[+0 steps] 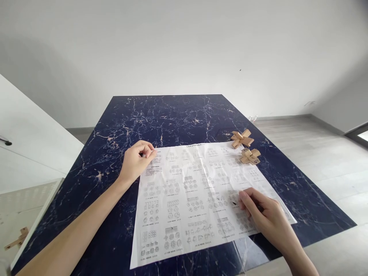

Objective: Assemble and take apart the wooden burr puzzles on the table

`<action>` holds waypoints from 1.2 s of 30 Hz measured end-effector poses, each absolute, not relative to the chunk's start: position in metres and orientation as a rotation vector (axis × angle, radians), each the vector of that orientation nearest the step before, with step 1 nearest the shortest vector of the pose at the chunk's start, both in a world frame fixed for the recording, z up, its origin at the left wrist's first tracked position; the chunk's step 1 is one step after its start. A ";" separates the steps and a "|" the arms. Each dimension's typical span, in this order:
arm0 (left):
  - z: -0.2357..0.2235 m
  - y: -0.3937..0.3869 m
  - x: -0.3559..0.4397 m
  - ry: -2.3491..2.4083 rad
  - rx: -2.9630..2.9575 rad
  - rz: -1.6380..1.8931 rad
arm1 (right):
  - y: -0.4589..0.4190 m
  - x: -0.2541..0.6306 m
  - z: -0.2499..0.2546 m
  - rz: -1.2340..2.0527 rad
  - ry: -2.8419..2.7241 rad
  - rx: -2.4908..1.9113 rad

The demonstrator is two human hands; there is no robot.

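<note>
A large creased instruction sheet (198,191), printed with small diagrams, lies on the dark blue marbled table (161,119). My left hand (139,159) is closed in a pinch on the sheet's far left corner. Over the right part of the paper, my right hand (263,212) has its fingers curled, thumb against the forefinger; whatever might be between them is hidden. Two wooden interlocking puzzles, one farther back (242,138) and one nearer (250,156) with dark letters on it, rest at the sheet's far right corner.
A white wall (184,46) rises beyond the table. On the left are a white cabinet panel (28,134) and a lower perforated surface with another wooden piece (17,238). Pale wooden flooring (310,153) runs along the right side.
</note>
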State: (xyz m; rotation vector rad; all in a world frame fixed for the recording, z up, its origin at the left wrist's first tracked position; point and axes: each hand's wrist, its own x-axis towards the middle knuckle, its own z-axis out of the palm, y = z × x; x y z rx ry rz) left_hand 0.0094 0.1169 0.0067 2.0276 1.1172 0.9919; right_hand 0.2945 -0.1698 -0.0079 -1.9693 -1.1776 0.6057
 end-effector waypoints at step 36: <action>0.008 0.116 0.011 1.101 2.045 0.987 | -0.171 0.299 -0.013 0.556 -1.220 -1.982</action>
